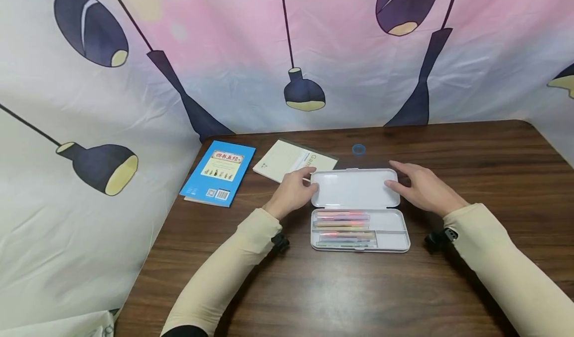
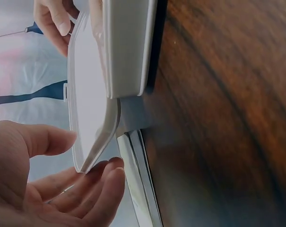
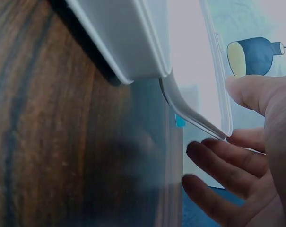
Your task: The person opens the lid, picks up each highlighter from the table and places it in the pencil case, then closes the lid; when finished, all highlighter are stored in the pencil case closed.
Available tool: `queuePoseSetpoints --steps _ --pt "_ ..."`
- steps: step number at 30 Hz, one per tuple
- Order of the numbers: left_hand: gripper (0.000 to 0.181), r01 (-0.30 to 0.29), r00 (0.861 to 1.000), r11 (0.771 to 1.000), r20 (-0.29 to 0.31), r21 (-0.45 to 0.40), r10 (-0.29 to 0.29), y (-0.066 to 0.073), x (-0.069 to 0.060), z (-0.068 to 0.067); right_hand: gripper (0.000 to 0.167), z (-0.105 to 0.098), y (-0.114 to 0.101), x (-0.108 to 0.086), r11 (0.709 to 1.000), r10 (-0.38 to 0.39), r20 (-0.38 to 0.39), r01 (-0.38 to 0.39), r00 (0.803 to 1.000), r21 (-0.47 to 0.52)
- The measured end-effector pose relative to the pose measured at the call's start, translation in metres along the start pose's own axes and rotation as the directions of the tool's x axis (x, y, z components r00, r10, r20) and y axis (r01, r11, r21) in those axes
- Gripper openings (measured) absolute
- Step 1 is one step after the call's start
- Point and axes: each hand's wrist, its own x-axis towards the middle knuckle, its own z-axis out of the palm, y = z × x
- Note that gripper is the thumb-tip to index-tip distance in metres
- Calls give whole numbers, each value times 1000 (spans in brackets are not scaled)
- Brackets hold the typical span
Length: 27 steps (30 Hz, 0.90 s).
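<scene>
A white pencil case [image 1: 390, 240] lies unfolded on the table, its lid [image 1: 354, 190] raised at the back. Several pens [image 1: 343, 222] with pale and pinkish barrels fill the left part of the two long compartments. My left hand [image 1: 293, 191] pinches the lid's left edge, thumb inside and fingers behind, as the left wrist view shows at the lid corner [image 2: 88, 158]. At the opposite edge, my right hand [image 1: 421, 187] holds the lid between thumb and index finger; its other fingers spread behind the corner [image 3: 223, 130].
A blue book [image 1: 242, 160] lies at the table's left, with a cream notebook [image 1: 282, 160] beside it, just behind my left hand. Behind the lid is a small blue ring [image 1: 358, 149]. The patterned cloth [image 1: 251, 97] hangs along the wooden table's [image 1: 358, 297] far edge.
</scene>
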Motion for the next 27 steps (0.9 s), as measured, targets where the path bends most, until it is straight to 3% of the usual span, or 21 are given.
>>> queuePoseSetpoints --steps 10,14,17,21,27 --pt "45 -75 997 994 -40 -77 72 6 -6 -3 66 -13 -13 -6 998 -53 -55 54 997 16" --pt "44 -130 990 987 -69 -95 124 9 -18 -4 62 -19 -22 -14 995 -96 -94 95 991 -8" --pt "41 -193 977 978 -104 -75 184 11 -30 -5 54 -21 -29 -24 985 -168 -133 162 977 -55" --pt "38 -302 940 952 -152 49 306 13 -49 -6 37 -18 -36 -42 965 -258 -201 240 945 -111" --pt "30 -448 851 868 -196 215 488 14 -75 -6 11 -7 -43 -63 936 -349 -290 319 891 -147"
